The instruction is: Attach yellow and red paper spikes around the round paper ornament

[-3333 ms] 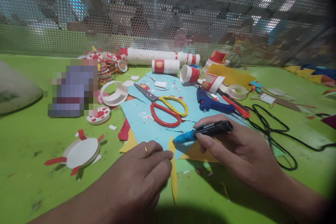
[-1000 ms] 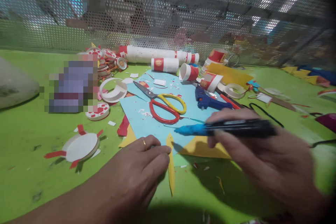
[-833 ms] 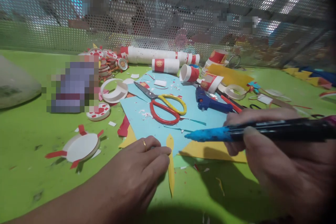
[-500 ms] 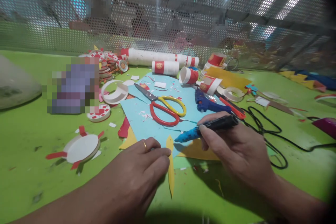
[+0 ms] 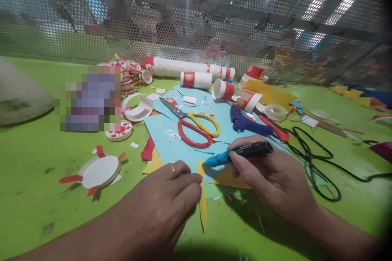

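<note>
A narrow yellow paper strip [image 5: 203, 208] with a pointed end lies over the near edge of a light blue paper sheet [image 5: 162, 130]. My left hand [image 5: 174, 191], a ring on one finger, is closed on the strip's left side and keeps it down. In my right hand [image 5: 269, 175] is a blue and black marker [image 5: 241, 153], tilted, its tip at the strip's upper end. Beyond both hands, scissors [image 5: 196, 130] with one red and one yellow handle rest on the blue sheet.
A blue glue gun [image 5: 248, 122] lies at right, near a black cord [image 5: 309, 155]. Paper cups [image 5: 196, 79] and stacked cups [image 5: 183, 67] line the back. At left sits a cup base with red tabs [image 5: 99, 171]. A perforated metal screen [image 5: 190, 20] stands behind.
The marker tip has moved left onto the upper end of the yellow strip. My left hand stays on the strip. The whole view has shifted slightly.
</note>
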A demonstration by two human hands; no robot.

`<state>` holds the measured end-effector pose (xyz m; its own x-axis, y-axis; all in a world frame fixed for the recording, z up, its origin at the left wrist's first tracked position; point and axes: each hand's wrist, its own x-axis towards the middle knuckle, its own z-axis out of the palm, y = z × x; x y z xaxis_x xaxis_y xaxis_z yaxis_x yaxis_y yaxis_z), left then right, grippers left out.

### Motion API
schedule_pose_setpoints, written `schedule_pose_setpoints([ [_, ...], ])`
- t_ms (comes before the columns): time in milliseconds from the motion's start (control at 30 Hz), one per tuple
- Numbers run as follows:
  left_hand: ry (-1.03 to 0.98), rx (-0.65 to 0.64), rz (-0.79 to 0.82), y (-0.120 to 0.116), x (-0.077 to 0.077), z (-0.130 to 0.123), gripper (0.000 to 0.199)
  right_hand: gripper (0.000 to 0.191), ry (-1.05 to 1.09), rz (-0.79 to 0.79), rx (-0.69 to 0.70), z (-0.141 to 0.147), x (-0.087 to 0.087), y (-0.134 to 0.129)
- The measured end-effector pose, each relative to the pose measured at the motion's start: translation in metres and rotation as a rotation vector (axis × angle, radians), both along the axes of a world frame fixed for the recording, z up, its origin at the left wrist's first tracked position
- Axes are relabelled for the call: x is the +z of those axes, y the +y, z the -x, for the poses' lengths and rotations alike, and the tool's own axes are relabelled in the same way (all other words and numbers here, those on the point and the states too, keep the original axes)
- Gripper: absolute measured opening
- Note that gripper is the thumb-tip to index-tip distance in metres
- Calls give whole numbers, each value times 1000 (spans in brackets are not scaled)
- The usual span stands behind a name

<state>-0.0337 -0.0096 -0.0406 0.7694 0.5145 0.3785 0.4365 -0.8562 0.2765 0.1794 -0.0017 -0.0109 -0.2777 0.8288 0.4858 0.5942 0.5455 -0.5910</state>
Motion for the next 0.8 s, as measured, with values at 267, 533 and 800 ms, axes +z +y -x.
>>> schedule_pose_setpoints([
  [267,-18,19,-9,-2,-1,-1,17,3,-34,0,15,1,0,1],
  [533,2,1,4,-1,-2,1,16,4,-53,1,12,0,-1,2],
  [800,-5,10,-21,-2,-1,0,16,15,-71,16,43,1,0,3],
])
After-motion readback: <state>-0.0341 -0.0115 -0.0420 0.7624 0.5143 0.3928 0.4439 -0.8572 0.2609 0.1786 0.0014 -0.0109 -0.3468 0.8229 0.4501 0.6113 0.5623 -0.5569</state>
